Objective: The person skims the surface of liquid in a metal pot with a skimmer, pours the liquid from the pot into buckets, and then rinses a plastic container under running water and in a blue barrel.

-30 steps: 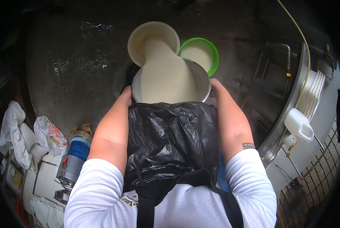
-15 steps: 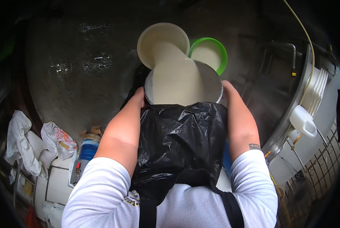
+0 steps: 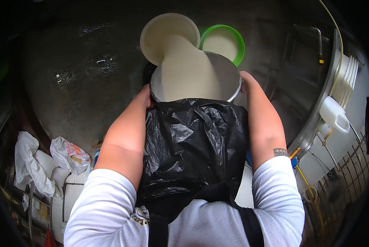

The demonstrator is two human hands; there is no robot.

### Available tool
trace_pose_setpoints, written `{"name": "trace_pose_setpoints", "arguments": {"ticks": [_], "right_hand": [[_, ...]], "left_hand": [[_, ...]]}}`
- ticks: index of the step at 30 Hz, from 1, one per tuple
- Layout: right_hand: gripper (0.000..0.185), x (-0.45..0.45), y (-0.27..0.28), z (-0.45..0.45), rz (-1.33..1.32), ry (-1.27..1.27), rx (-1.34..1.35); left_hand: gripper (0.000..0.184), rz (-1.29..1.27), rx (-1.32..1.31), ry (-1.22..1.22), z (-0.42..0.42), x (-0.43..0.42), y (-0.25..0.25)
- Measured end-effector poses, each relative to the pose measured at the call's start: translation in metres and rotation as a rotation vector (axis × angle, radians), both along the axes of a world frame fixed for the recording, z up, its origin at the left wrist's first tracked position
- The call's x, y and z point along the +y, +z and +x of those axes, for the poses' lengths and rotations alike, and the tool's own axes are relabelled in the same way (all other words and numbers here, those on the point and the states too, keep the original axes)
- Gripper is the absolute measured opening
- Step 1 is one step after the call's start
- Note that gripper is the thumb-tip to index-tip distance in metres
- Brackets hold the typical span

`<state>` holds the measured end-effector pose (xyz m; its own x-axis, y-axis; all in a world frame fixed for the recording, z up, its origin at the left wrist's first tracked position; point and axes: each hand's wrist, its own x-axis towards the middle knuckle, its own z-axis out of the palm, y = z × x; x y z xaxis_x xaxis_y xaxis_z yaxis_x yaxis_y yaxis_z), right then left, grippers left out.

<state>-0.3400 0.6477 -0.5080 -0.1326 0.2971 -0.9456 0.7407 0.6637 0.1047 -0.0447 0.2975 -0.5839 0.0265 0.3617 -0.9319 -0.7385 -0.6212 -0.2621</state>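
Observation:
A big metal pot (image 3: 229, 78) is tipped away from me between my hands. A broad stream of creamy, pale liquid (image 3: 188, 68) runs over its far lip into a white round tub (image 3: 149, 39). My left hand (image 3: 146, 96) is on the pot's left side, with its fingers mostly hidden behind the forearm and the pot. On the opposite side, my right hand (image 3: 245, 81) grips the pot near its rim, fingers partly out of sight. The black plastic apron (image 3: 192, 144) on my front meets the pot's near edge. Touching the tub's right side is a green-rimmed basin (image 3: 241, 39) with similar pale liquid inside.
The dark floor (image 3: 81, 90) has wet, shiny patches on the left. White sacks (image 3: 36, 164) lie at lower left. To the right, a metal counter (image 3: 306, 133) runs along the side, with a white plastic jug (image 3: 334, 114), stacked white trays (image 3: 344, 82) and a yellow hose (image 3: 340, 49).
The pale liquid keeps flowing into the tub, and more of the pot's bare inner wall shows on the right. Pot, tub and basin sit slightly higher in view.

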Motion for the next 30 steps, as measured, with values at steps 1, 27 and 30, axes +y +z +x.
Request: {"name": "trace_pose_setpoints", "arguments": {"ticks": [1, 27, 30], "right_hand": [[0.019, -0.010, 0.006, -0.004, 0.005, 0.048, -0.029], [0.028, -0.044, 0.059, -0.009, 0.049, 0.494, 0.046], [0.028, -0.043, 0.056, -0.011, 0.053, 0.494, 0.035]], "left_hand": [[0.048, 0.013, 0.017, 0.024, -0.005, -0.001, 0.004], [0.049, 0.038, 0.016, -0.138, 0.011, -0.007, -0.052], [0.049, 0.013, 0.014, -0.126, 0.008, -0.010, -0.048]]}}
